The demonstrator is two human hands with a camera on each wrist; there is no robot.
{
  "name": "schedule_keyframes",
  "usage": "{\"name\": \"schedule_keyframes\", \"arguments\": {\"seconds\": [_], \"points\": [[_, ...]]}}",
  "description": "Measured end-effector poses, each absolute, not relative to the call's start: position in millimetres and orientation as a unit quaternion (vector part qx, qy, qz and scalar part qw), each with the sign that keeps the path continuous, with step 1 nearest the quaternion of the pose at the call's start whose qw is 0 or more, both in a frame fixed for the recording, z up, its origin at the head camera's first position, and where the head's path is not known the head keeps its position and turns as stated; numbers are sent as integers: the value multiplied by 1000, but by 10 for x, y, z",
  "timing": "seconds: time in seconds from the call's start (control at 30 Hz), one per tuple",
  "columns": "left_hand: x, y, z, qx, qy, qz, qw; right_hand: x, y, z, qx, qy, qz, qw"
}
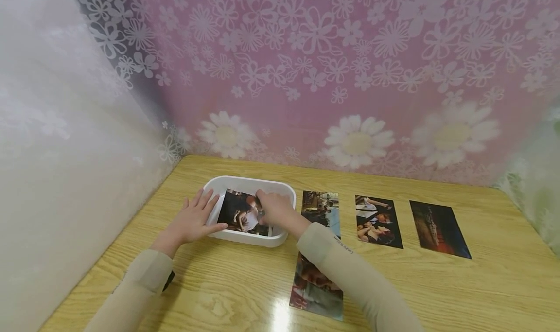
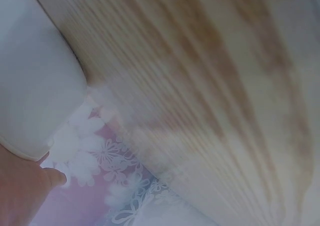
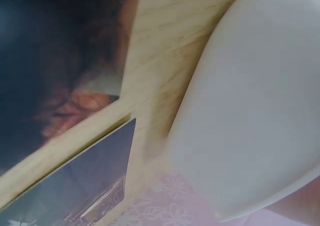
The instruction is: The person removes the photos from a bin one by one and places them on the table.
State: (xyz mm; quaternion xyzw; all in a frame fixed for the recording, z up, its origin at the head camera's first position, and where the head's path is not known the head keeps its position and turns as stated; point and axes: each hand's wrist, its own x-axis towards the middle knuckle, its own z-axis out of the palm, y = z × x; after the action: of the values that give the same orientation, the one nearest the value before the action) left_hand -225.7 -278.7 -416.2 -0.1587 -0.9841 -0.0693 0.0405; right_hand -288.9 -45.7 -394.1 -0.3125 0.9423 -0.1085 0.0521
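Note:
A white plastic tub [image 1: 255, 239] with rounded corners stands on the table, and a glossy photo print [image 1: 247, 220] with a figure in white lies in it. My left hand [image 1: 194, 220] rests on the tub's left end, its fingers spread over the rim and its thumb along the front edge. Reaching in from the right, my right hand [image 1: 277, 210] grips the photo's right edge with curled fingers; its fingertips are partly hidden. The right wrist view shows the tub's outer wall [image 3: 250, 106] close up, and the left wrist view shows its other end [image 2: 40, 76].
Right of the tub, a row on the wooden table [image 1: 227, 283] holds a street-scene photo [image 1: 321, 208], a photo of people [image 1: 378, 220] and a dark photo [image 1: 439, 230]. Another photo [image 1: 317, 288] lies nearer me, partly under my right sleeve. A pink floral curtain [image 1: 306, 79] hangs behind.

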Motion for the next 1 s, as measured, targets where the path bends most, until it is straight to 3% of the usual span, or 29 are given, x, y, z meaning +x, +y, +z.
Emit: {"name": "schedule_keyframes", "arguments": {"seconds": [0.73,1.0], "points": [[-2252,-2792,-4153,-153,-986,-63,33,-2894,-339,-3882,-303,932,-191,59],[-2256,-2782,-4157,-153,-985,-65,37,-2884,-261,-3841,-321,931,-174,-14]]}}
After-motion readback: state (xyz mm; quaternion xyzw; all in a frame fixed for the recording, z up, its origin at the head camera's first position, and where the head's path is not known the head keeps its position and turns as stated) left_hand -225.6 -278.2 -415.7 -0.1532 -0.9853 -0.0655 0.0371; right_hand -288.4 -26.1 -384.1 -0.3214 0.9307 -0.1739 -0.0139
